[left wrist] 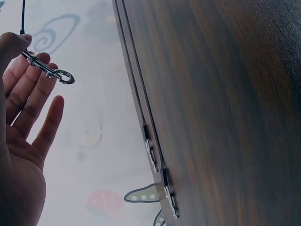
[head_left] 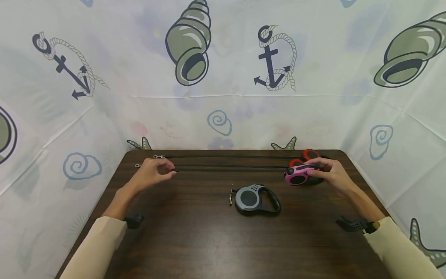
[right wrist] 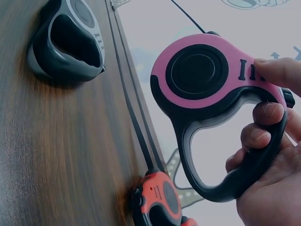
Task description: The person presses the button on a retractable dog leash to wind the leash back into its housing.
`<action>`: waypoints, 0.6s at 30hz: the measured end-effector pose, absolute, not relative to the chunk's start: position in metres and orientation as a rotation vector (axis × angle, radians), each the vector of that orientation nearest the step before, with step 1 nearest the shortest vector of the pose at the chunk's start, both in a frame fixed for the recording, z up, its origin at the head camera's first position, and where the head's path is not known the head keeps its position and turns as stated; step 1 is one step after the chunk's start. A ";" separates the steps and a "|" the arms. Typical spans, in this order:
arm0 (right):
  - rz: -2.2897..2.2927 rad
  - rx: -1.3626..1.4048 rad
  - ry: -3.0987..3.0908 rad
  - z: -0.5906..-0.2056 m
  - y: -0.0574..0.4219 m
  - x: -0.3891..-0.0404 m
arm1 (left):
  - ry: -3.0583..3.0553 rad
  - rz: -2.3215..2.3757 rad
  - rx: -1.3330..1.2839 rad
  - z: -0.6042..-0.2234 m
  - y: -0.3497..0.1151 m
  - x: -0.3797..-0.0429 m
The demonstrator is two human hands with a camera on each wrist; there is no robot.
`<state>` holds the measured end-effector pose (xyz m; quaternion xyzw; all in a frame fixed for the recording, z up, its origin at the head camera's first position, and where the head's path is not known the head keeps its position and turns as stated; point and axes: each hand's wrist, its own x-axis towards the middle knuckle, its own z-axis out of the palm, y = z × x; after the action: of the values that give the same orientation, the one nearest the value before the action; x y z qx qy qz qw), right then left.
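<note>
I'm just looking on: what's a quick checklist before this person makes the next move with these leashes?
1. Right hand gripping the pink leash by its handle: ok.
2. Left hand pinching the cord end just above the metal clip: ok.
3. Pink leash's cord drawn out between the hands: ok.
4. Two red leashes lying with cords extended: ok.
5. Grey leash extended likewise: not ok; its clip lies close beside its case.
6. Pink leash's cord locked: cannot tell.
</note>
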<state>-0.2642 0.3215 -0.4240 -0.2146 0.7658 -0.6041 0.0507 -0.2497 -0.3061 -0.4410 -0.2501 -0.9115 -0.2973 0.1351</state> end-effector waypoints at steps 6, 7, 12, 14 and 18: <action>-1.833 -0.662 2.347 -0.426 0.317 -0.265 | -2.631 -0.873 -0.731 -0.441 -0.303 -0.251; -1.829 -0.659 2.352 -0.427 0.316 -0.265 | -2.628 -0.875 -0.731 -0.441 -0.302 -0.251; -1.819 -0.649 2.363 -0.428 0.311 -0.265 | -2.617 -0.892 -0.744 -0.442 -0.299 -0.251; -1.827 -0.654 2.350 -0.427 0.308 -0.265 | -2.622 -0.904 -0.749 -0.442 -0.298 -0.252; -1.840 -0.660 2.337 -0.428 0.303 -0.265 | -2.634 -0.921 -0.750 -0.443 -0.296 -0.253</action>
<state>-0.2645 0.3030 -0.4281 -0.2163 0.7661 -0.6034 0.0473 -0.2526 -0.2960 -0.4427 -0.2576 -0.9044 -0.3162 0.1257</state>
